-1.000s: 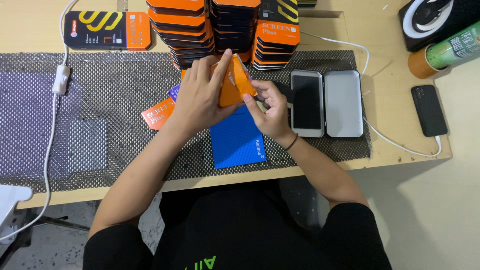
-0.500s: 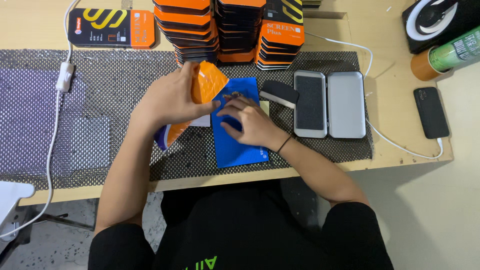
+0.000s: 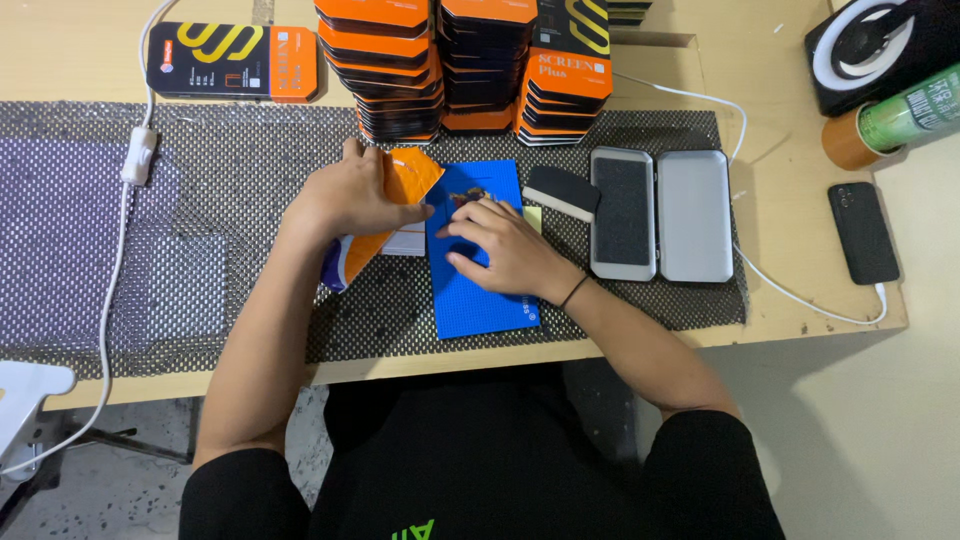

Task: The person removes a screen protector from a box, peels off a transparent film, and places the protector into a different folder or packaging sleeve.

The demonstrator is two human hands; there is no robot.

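On the mesh mat (image 3: 620, 300), your right hand (image 3: 505, 250) has dropped flat, fingers spread, onto the blue pad (image 3: 480, 300) vs. half a sec ago. Left hand (image 3: 345, 195) pinches the orange packet (image 3: 400, 190), edge hidden. Small item under fingertips unclear. Orange-black box stacks (image 3: 470, 60) sit behind.
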